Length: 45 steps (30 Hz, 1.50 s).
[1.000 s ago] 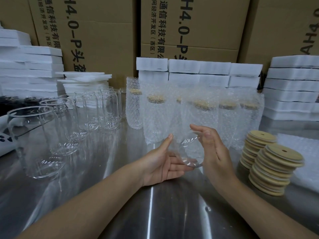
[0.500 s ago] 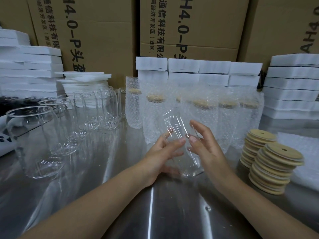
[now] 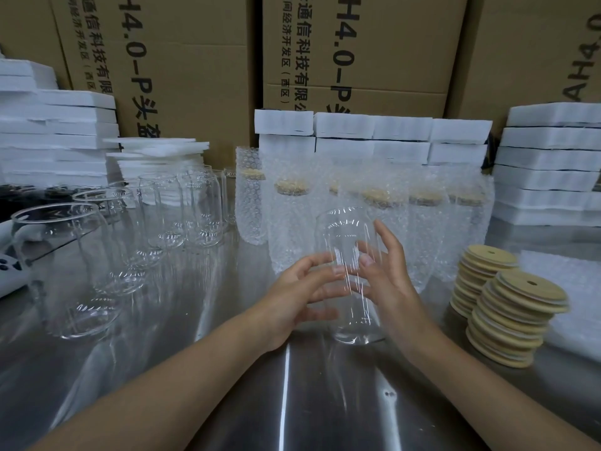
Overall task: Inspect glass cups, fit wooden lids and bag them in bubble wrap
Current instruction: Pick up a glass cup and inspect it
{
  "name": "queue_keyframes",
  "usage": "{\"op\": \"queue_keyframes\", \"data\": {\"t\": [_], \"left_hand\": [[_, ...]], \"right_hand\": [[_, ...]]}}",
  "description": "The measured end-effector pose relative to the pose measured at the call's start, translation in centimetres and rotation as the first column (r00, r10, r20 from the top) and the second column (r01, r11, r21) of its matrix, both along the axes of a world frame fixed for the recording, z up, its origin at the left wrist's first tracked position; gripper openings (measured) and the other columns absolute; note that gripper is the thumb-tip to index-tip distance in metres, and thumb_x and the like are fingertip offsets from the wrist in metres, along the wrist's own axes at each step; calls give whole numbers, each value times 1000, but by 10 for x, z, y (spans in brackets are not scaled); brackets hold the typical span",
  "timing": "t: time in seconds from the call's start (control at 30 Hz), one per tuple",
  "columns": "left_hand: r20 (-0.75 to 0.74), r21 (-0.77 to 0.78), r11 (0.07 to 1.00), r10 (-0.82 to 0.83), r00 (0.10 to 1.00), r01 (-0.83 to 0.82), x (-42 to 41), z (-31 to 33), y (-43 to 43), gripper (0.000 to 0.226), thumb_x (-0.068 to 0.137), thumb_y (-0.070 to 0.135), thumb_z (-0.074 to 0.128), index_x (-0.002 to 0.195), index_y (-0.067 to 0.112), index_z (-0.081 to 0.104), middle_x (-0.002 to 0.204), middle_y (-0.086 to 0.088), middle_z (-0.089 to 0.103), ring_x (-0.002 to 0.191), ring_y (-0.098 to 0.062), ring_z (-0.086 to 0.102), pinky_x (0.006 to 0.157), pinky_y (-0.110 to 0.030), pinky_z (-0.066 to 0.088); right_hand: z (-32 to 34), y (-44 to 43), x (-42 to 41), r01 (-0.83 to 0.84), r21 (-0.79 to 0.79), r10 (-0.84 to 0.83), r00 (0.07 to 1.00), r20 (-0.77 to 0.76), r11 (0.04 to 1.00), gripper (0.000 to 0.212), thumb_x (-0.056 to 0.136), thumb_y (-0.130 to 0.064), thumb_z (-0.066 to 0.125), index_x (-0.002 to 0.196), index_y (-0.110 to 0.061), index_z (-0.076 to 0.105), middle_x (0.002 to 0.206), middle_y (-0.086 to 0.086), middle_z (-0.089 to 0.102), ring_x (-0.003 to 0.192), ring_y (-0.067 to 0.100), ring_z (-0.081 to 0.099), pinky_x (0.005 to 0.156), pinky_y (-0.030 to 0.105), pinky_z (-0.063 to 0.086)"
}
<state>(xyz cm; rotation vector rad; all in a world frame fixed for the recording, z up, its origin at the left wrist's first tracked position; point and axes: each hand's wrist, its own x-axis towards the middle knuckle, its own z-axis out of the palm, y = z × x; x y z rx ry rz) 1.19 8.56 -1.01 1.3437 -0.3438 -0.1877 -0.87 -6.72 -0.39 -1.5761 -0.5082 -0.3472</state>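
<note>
A clear glass cup stands upright between my hands, its base near the steel table. My left hand holds its left side with fingers curled round it. My right hand holds the right side, thumb on the front and fingers behind the glass. Two stacks of round wooden lids with a centre hole sit to the right. Behind the cup stand several lidded cups in bubble wrap bags. Several bare glass cups stand in rows at the left.
The steel table reflects light. White foam blocks are stacked at the back, left and right. Cardboard boxes form the rear wall. Flat bubble wrap lies at the far right. A grey object sits at the left edge.
The cup has turned from lying tilted with its mouth toward me to standing upright. Both hands shifted their hold around its sides.
</note>
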Motion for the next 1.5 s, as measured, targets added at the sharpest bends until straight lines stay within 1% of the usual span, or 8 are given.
{"op": "queue_keyframes", "data": {"t": [0.17, 0.3, 0.4, 0.63, 0.83, 1.0, 1.23, 1.5], "left_hand": [[-35, 33, 996, -77, 996, 78, -1, -3, -4, 60, 70, 38, 71, 128, 34, 55, 114, 10, 71, 106, -12, 69, 89, -34, 56], [63, 126, 988, -98, 993, 90, -7, -7, -8, 98, 58, 39, 82, 144, 36, 35, 128, 10, 53, 106, -5, 66, 95, -31, 53], [70, 102, 994, -57, 996, 50, -8, -6, -10, 111, 46, 44, 82, 146, 33, 35, 115, 8, 47, 91, 1, 65, 96, -32, 52], [-12, -11, 1000, 1, 1000, -1, -5, -5, -13, 91, 60, 26, 83, 143, 19, 46, 91, -1, 55, 79, -11, 63, 86, -39, 52], [-40, -32, 999, -11, 999, 10, -6, -6, -13, 89, 60, 24, 90, 138, 13, 47, 89, 3, 68, 83, -4, 69, 80, -31, 56], [-83, -88, 996, -25, 996, 17, -2, -6, -12, 86, 55, 30, 84, 133, 15, 51, 111, -9, 69, 106, -22, 66, 99, -43, 51], [-90, -104, 994, -42, 995, 33, 1, -7, -8, 42, 67, 35, 75, 105, 20, 66, 96, 1, 74, 95, -18, 72, 73, -37, 60], [-146, -67, 985, -166, 975, 158, -7, 4, -9, 51, 64, 48, 65, 110, 25, 61, 118, -5, 71, 100, -17, 70, 85, -38, 54]], "right_hand": [[0, 0, 2, 34, 32, -33, 999, -31, 999, 51, 77, -55, 53, 121, -65, 30, 133, -16, 45, 127, 12, 50, 109, 45, 39], [-2, 0, 2, 71, 32, -69, 997, -35, 997, 48, 79, -57, 51, 122, -64, 32, 133, -16, 47, 126, 12, 50, 108, 47, 40], [-1, 1, 2, 88, 11, -88, 995, -36, 996, 53, 77, -59, 49, 126, -59, 29, 129, -20, 47, 125, 11, 51, 108, 46, 40], [0, 3, 1, 101, -5, -101, 995, -25, 995, 69, 68, -64, 48, 133, -52, 27, 137, -10, 46, 125, 9, 51, 106, 35, 41], [0, 3, 1, 80, 15, -80, 997, -16, 997, 69, 67, -61, 52, 132, -50, 30, 140, -6, 44, 108, -16, 53, 96, 25, 45], [0, 3, 3, 100, 27, -99, 995, -7, 995, 48, 84, -55, 57, 126, -52, 33, 136, -10, 45, 110, -8, 56, 104, 40, 44], [2, 1, 2, 17, 137, -18, 1000, 11, 990, 49, 77, -40, 55, 119, -52, 36, 129, -16, 42, 129, 20, 47, 106, 39, 42], [1, -4, 8, -1, 226, -2, 1000, 15, 974, 56, 74, -40, 61, 118, -59, 34, 138, -5, 44, 115, 7, 59, 78, 19, 51]]}}
